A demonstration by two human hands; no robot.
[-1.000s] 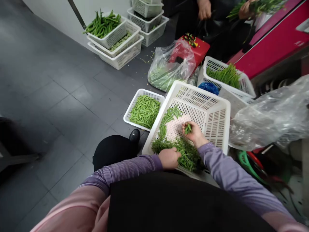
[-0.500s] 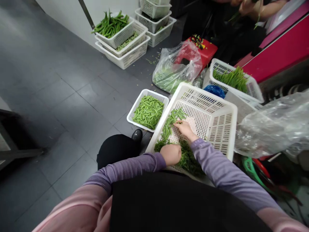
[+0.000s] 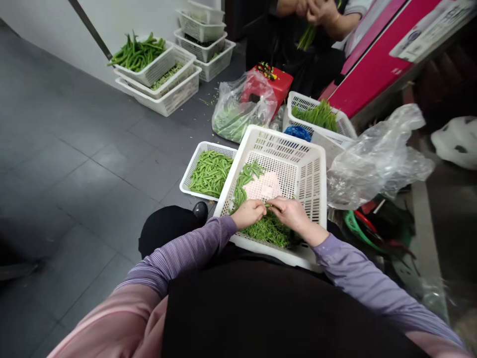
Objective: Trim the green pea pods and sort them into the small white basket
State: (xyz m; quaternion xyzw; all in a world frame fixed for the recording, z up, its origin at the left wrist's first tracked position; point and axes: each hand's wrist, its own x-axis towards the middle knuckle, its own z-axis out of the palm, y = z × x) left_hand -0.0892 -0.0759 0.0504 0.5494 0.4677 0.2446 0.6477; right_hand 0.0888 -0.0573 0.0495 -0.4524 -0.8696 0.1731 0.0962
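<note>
Both hands meet over a large white basket (image 3: pixel 315 171). My left hand (image 3: pixel 249 214) is closed on one end of a green pod (image 3: pixel 267 205), and my right hand (image 3: pixel 289 213) pinches its other end. Below them in the basket lies a pile of thin green trimmings (image 3: pixel 269 231). Whole green pods (image 3: pixel 244 180) rest along the basket's left side, beside a pale pink patch (image 3: pixel 264 187) on its bottom. Just left of the large basket, a small white basket (image 3: pixel 186 174) holds many green pods.
A clear bag of greens (image 3: pixel 233 117) and a red stool (image 3: pixel 281 85) stand ahead. Stacked baskets (image 3: pixel 181 99) are at the back left. A basket of green stalks (image 3: pixel 348 130) and crumpled plastic (image 3: pixel 376 159) lie right. Another person's hands (image 3: pixel 322 12) hold green stalks.
My right hand has come back from the pods toward my left hand, and both now hold one pod. The view has shifted to the right.
</note>
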